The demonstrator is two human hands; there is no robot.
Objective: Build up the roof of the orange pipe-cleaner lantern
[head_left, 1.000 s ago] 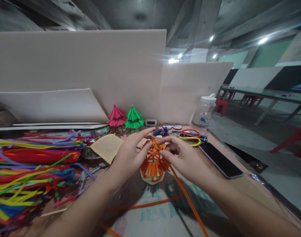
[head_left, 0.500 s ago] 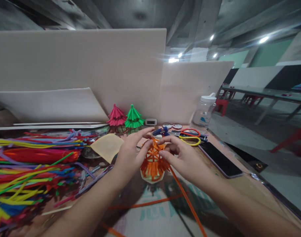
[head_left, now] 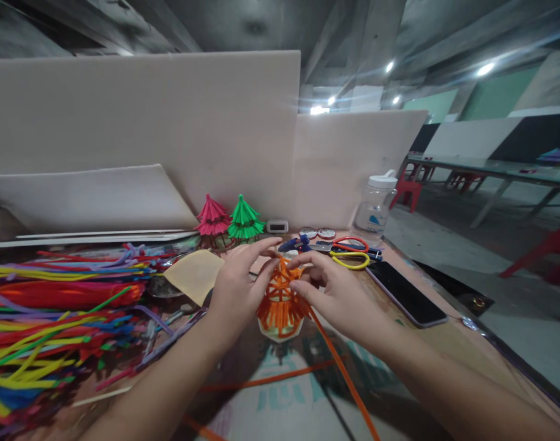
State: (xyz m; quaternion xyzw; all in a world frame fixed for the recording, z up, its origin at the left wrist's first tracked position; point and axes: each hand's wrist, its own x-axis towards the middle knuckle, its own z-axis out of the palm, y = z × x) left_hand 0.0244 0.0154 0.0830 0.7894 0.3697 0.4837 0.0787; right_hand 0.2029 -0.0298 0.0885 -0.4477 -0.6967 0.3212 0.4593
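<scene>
Right in front of the person, an orange fuzzy-stick frame (head_left: 281, 300) stands upright on a pale base (head_left: 280, 334) on the bench (head_left: 458, 337). The left hand (head_left: 238, 278) and right hand (head_left: 331, 280) close in on its upper part from either side, thumbs and forefingers curled about it; whether they're pinching, I can't tell. A loose orange strip (head_left: 343, 367) trails below the right hand. Behind stand pink (head_left: 212, 219) and green tiered models (head_left: 245, 220), side by side.

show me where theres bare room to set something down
The table looks bare in a wedge between phone, right forearm and table edge; a smaller patch lies nearer than the crosswise orange pipe cleaner. Crowded: the left, heaped with pipe cleaners, and behind the orange model, around the scissors.
</scene>
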